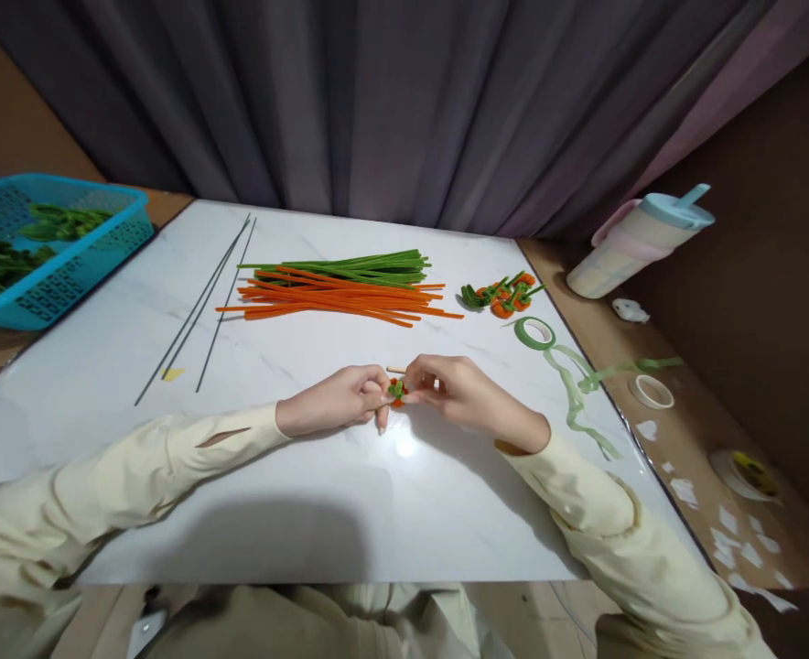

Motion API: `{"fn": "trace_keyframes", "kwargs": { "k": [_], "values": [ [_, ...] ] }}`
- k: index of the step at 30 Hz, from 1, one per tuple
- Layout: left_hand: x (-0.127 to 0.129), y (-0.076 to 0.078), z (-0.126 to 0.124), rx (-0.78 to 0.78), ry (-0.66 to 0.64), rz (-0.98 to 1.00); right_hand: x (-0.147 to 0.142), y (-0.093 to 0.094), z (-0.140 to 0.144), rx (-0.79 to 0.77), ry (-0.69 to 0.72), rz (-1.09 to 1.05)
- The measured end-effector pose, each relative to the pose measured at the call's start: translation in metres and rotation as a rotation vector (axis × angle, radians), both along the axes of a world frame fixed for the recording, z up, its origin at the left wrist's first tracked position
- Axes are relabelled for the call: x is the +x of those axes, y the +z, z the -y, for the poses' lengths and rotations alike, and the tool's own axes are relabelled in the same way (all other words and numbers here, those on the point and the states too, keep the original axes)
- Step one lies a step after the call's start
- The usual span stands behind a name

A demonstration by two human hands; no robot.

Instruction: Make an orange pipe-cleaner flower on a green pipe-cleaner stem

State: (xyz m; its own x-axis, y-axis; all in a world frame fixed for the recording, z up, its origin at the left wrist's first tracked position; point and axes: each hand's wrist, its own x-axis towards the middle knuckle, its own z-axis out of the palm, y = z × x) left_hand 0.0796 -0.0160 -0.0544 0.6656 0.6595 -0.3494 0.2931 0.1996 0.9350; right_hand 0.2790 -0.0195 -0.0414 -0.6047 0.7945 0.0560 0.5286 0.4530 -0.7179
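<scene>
Just above the middle of the white tabletop's front half, a small orange-and-green pipe-cleaner piece (397,392) is pinched between both hands. My left hand (342,398) has its fingers curled and holds it from the left. From the right, my right hand (456,389) grips it between thumb and fingertips. A thin tan stick-like tip (395,370) shows right behind it; what it belongs to is hidden. Farther back lie orange pipe cleaners (342,297) and green pipe cleaners (356,266). Several similar orange pieces with green stems (511,297) rest to the right.
Green floral tape (534,333) trails loose strips at the right. Dark thin wires (202,311) lie at left, near a blue basket (95,265) of green pieces. A tumbler (631,243), a tape roll (652,392) and white paper scraps (727,540) stand along the right side.
</scene>
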Motion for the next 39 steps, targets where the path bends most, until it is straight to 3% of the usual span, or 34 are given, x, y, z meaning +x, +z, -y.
{"fn": "trace_keyframes", "kwargs": {
  "k": [7, 11, 17, 21, 31, 39],
  "values": [
    [0.001, -0.001, 0.000, 0.016, -0.003, -0.005, -0.017, 0.001, 0.005, 0.119, 0.086, 0.174],
    [0.001, 0.000, 0.001, 0.058, -0.013, -0.015, -0.020, 0.001, 0.005, 0.111, 0.081, 0.212],
    [0.000, 0.000, 0.001, 0.093, -0.026, -0.044, -0.015, 0.001, 0.001, 0.065, 0.092, 0.194],
    [0.000, 0.000, 0.000, 0.066, -0.021, -0.020, -0.003, 0.001, -0.005, 0.032, 0.141, 0.053],
    [-0.005, -0.002, -0.005, -0.144, 0.026, 0.174, 0.000, -0.003, -0.001, -0.137, 0.018, 0.119],
    [-0.003, -0.002, -0.004, -0.070, 0.018, 0.136, -0.009, 0.000, 0.007, -0.146, -0.037, 0.183]
  ]
}}
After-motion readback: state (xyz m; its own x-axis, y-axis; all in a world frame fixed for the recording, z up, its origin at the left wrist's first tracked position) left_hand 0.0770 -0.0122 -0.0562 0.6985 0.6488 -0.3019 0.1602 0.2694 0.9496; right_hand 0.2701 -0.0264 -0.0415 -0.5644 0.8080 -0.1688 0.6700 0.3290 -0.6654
